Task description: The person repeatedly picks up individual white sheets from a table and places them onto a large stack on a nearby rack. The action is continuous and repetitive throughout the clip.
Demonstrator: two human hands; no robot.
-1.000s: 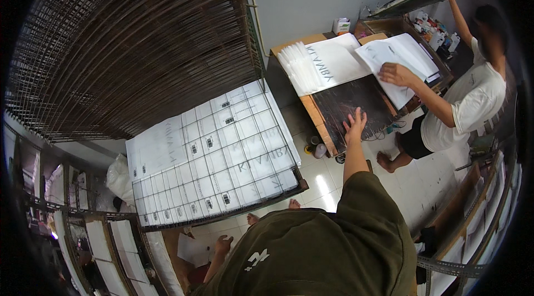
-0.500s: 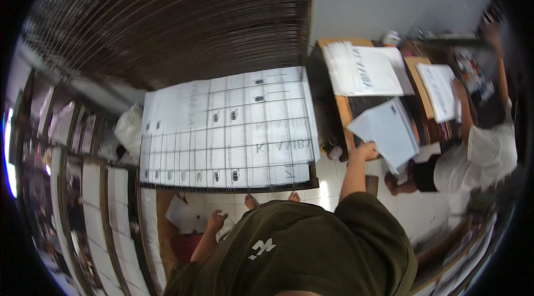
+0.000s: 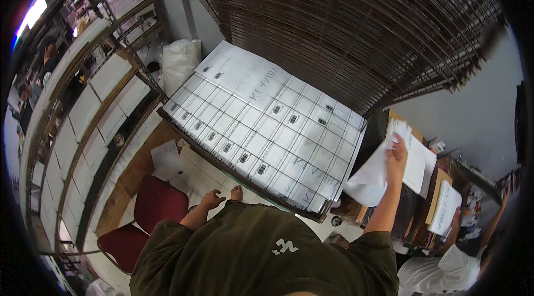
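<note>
Your right hand (image 3: 396,154): grasping white sheet (image 3: 370,174) | sheet: left of grip, beside rack's (image 3: 321,217) right edge | left hand (image 3: 211,200): released

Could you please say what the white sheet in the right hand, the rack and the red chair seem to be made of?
White sheet: thin plastic or paper, smooth; it bends softly from the right hand.
Rack: probably metal, dull dark brown; its bars are slim.
Red chair: perhaps fabric or vinyl, matte; no shine.
</note>
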